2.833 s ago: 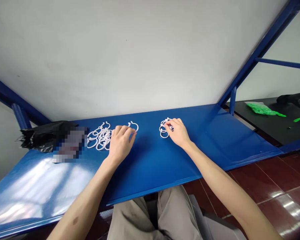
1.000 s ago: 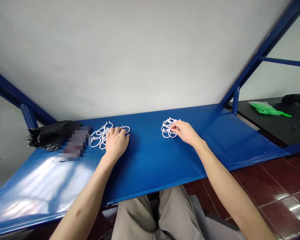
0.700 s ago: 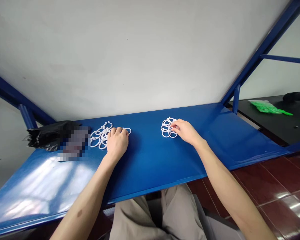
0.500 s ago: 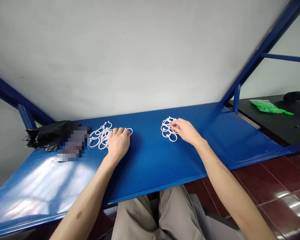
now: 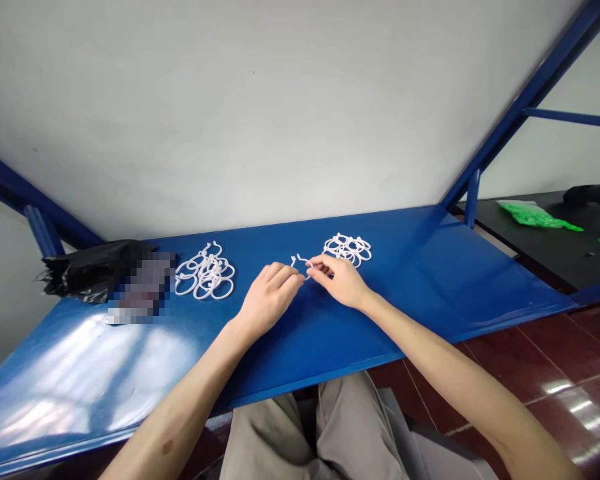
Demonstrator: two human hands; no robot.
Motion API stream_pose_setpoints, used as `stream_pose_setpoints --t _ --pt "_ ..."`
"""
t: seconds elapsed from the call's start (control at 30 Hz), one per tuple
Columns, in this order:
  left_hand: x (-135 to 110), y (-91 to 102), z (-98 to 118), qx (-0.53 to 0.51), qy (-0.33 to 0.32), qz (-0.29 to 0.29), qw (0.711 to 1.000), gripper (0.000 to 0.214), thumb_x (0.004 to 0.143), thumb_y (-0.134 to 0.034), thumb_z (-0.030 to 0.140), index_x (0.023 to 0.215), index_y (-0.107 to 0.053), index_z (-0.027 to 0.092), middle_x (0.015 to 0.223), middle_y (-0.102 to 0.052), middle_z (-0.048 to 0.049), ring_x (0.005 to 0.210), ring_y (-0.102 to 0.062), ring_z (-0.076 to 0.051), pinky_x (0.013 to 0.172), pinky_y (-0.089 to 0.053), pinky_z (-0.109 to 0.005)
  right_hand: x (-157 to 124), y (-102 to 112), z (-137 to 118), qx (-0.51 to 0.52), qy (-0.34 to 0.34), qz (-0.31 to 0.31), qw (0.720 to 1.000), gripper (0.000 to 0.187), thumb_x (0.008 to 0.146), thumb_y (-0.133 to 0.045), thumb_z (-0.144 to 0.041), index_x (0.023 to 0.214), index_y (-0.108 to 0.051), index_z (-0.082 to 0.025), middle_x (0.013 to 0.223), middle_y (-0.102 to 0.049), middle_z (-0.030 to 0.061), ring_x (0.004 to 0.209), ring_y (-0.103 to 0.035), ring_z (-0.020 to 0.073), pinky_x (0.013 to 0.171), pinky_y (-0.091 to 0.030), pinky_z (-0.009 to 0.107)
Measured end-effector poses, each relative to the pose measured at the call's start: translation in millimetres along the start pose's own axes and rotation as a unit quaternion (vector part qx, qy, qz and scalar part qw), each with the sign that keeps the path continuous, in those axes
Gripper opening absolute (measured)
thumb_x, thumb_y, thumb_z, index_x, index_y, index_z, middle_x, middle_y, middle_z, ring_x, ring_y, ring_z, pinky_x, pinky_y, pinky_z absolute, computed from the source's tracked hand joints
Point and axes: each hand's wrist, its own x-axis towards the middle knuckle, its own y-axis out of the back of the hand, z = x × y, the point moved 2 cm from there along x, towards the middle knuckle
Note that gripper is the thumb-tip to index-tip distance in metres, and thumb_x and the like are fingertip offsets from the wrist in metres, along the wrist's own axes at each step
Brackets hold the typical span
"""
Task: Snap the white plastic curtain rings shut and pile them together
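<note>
Between my two hands is a white shower curtain ring (image 5: pixel 305 261), its ball-tipped ends apart at the top. My left hand (image 5: pixel 271 295) pinches its left side, and the fingers cover much of that part. The fingertips of my right hand (image 5: pixel 344 281) are closed on the ring's right side. To the left lies a loose pile of similar white rings (image 5: pixel 211 273). Just behind my right hand is another group of rings (image 5: pixel 347 247), lying flat and close together on the blue table (image 5: pixel 280 360).
A crumpled black plastic bag (image 5: pixel 87 270) and a blurred-out flat item (image 5: pixel 145 287) lie at the table's left. A white wall (image 5: pixel 260 120) rises behind. Blue frame bars (image 5: pixel 505 123) slope up at the right, with a green packet (image 5: pixel 535 215) on a dark surface beyond.
My left hand has moved right from the left pile, bringing a ring. My right hand has left the right group and come inward to the ring.
</note>
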Motion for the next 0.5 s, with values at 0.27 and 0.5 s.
stream_pose_setpoints --t 0.27,0.5 --pt "-2 -5.6 1 -0.152 0.162 0.124 0.967 0.015 0.096 -0.058 0.029 0.109 -0.058 0.021 0.102 -0.068 -0.0057 0.084 -0.068 -0.015 0.076 -0.056 -0.028 -4 -8 -3 0.014 0.013 0.047 0.999 0.024 0.097 -0.055 -0.028 0.117 -0.067 -0.021 0.073 -0.071 -0.0017 0.066 -0.068 0.0141 0.069 -0.054 0.027" --pt "-7 -14.4 2 -0.216 0.226 0.068 0.948 0.016 0.100 -0.049 0.026 0.113 -0.056 0.022 0.090 -0.077 -0.0010 0.072 -0.073 -0.014 0.068 -0.057 -0.025 -10 -17 -4 -0.090 0.135 0.049 0.986 0.030 0.103 -0.049 -0.024 0.124 -0.069 -0.021 0.085 -0.070 0.0045 0.071 -0.065 0.0161 0.068 -0.054 0.029"
